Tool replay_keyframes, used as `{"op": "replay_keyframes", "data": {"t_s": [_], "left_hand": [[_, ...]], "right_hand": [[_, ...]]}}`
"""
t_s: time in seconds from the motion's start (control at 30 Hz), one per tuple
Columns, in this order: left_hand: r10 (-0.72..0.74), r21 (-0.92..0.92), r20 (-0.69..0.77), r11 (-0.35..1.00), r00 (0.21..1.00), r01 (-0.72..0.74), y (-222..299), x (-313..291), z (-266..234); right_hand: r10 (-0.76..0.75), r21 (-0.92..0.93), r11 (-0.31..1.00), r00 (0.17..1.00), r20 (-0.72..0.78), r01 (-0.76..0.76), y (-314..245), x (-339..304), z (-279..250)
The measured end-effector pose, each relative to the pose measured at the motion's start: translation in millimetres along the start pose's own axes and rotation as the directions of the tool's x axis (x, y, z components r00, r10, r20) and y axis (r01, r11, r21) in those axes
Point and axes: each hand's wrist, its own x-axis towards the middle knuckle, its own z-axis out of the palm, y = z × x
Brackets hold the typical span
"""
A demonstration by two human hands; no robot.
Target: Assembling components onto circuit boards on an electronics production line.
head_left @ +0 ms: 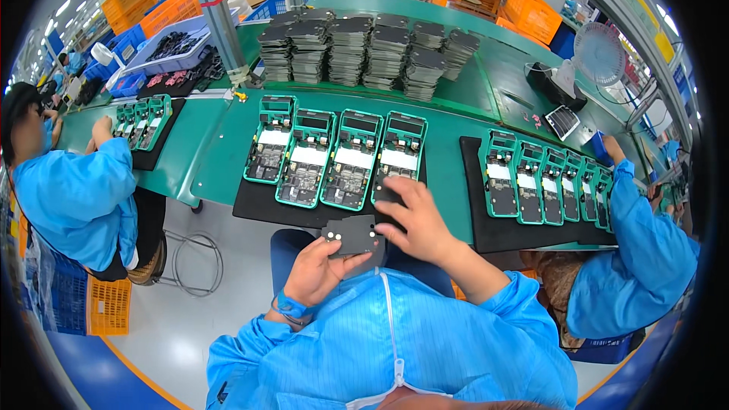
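Note:
My left hand (317, 269) holds a small stack of dark grey flat plates (355, 237) close to my chest, below the table edge. My right hand (414, 220) reaches over the stack toward the rightmost of several open green device housings (399, 153), its fingers on a dark plate (389, 196) at that housing's lower end. The housings (307, 158) lie side by side on a black mat (262, 205), circuit boards and white labels facing up.
Stacks of dark plates (364, 49) stand at the back of the green table (220, 137). A person in blue (76, 197) sits at my left, another (638, 258) at my right with more housings (547, 182). A white fan (598, 53) stands at right.

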Motion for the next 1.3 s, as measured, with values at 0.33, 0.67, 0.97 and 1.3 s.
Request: {"op": "replay_keyframes", "data": {"t_s": [0.33, 0.67, 0.97, 1.3], "left_hand": [[0.087, 0.015, -0.026, 0.996, 0.996, -0.086, 9, 0, -6], [0.128, -0.009, -0.061, 0.992, 0.990, -0.128, 15, -12, -12], [0.154, 0.111, -0.083, 0.983, 0.985, -0.145, 14, -16, -19], [0.171, 0.013, -0.061, 0.985, 0.983, -0.170, 21, -19, -20]], "right_hand": [[-0.090, 0.159, 0.985, 0.991, 0.100, 0.073, -14, 17, 5], [0.057, -0.181, 0.982, 0.998, 0.035, -0.050, -2, 41, 34], [0.015, -0.203, 0.979, 0.987, 0.162, 0.019, -7, 43, 27], [-0.021, -0.133, 0.990, 0.984, 0.175, 0.044, -15, 42, 33]]}}
